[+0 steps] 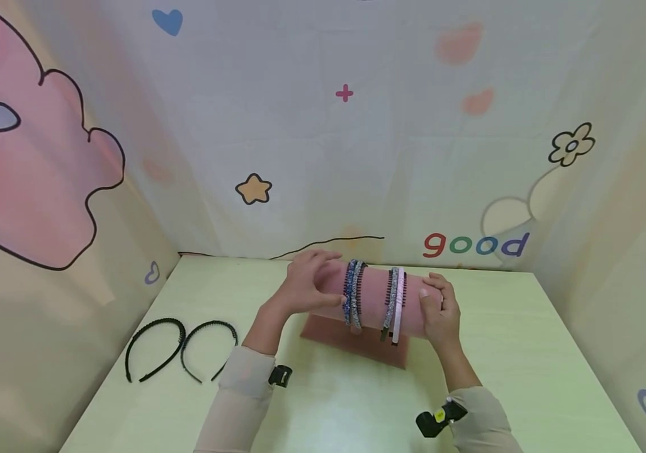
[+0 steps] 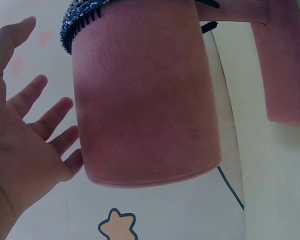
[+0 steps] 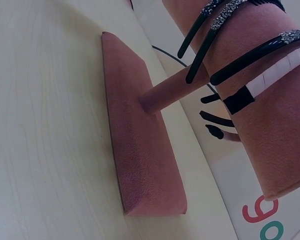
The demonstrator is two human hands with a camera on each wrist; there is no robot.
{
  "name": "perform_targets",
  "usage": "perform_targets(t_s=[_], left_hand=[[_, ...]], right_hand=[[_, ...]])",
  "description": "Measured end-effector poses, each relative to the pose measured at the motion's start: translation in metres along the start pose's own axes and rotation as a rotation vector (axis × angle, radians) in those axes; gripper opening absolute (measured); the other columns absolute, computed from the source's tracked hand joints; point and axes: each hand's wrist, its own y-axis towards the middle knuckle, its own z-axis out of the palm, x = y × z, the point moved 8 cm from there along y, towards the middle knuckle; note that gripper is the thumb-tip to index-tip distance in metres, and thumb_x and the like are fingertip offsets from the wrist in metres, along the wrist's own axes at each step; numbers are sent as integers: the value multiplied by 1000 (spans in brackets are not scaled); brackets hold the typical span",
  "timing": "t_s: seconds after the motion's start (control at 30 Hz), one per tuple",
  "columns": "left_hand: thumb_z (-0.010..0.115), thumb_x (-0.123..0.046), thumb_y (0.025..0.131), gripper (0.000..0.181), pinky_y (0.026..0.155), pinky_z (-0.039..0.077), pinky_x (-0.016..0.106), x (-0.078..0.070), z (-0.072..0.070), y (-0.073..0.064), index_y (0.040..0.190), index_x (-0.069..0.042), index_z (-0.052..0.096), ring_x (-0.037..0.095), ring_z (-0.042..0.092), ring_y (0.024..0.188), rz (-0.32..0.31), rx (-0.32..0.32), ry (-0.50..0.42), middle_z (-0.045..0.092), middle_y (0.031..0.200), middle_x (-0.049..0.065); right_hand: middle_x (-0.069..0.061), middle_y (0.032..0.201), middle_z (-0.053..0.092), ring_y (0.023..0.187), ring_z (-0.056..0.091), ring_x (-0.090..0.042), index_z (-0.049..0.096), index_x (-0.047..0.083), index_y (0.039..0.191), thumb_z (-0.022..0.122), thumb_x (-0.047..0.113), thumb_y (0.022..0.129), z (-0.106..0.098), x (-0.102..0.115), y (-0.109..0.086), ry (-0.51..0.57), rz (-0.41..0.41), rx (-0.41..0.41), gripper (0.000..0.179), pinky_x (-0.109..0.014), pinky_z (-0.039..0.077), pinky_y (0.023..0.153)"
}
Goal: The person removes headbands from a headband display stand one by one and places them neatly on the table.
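A pink headband stand point(image 1: 374, 296) has a fat horizontal roll on a short post and a flat base point(image 3: 135, 160). Several headbands circle the roll: a blue glittery headband point(image 1: 348, 296) and a silver one point(image 1: 357, 302) at left, another silver glittery headband point(image 1: 391, 302) and a pale pink headband point(image 1: 399, 302) at right. My left hand point(image 1: 303, 283) is at the roll's left end, thumb near the blue headband; the left wrist view shows its fingers spread, fingertips against the roll. With thumb in front and fingers over the top, my right hand point(image 1: 442, 311) grips the right end.
Two black headbands lie at the left of the pale table point(image 1: 504, 365): a thicker headband point(image 1: 182, 333) and a thinner headband point(image 1: 184, 358). A printed cloth backdrop point(image 1: 311, 126) rises behind the table and along both sides.
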Motion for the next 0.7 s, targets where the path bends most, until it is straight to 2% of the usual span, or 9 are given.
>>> perform_targets(t_s=[0.1,0.23,0.3,0.37,0.43,0.57,0.7], left_hand=[[80,-38,66,75,100,22,52,-1,4,5,133,-22,50,24,30,127,-11,61,32,46,131,1],[81,-38,65,77,102,20,48,-4,8,12,134,-22,49,18,34,124,14,96,81,48,129,-1],[81,-39,64,77,103,20,46,-6,9,15,133,-24,50,15,37,121,21,106,112,49,127,-2],[80,-39,65,76,102,22,45,-7,11,18,133,-24,50,14,38,120,17,122,133,49,127,-3],[80,-40,65,76,102,23,45,-9,12,20,133,-25,50,15,36,123,4,147,137,48,130,-3],[82,-37,64,80,101,25,45,-10,15,21,135,-25,48,20,29,128,-31,197,113,43,136,0],[83,-39,61,87,102,24,45,-7,21,19,138,-29,43,21,28,129,-62,231,131,40,138,0]], right_hand=[[-7,137,42,117,40,-17,51,3,116,50,15,94,-1,0,1,4,-1,-2,25,-29,35,90],[-13,135,43,116,41,-22,50,-3,115,50,9,93,-2,16,-1,4,-20,-9,24,-25,35,89],[-15,134,43,118,40,-24,50,-3,114,50,8,93,-3,17,0,4,-32,-12,24,-25,33,90],[-14,135,43,119,39,-26,50,-3,115,49,10,93,-3,17,0,-13,-23,-11,25,-29,34,93],[-9,136,43,121,38,-24,50,1,116,51,14,93,-4,6,3,-12,-14,-11,26,-35,34,95],[-7,137,41,123,37,-23,50,4,118,51,17,94,-3,-2,3,-8,-6,3,27,-45,32,96],[-10,138,41,124,36,-24,50,1,117,51,13,94,-2,-2,2,-9,-7,11,26,-43,32,96]])
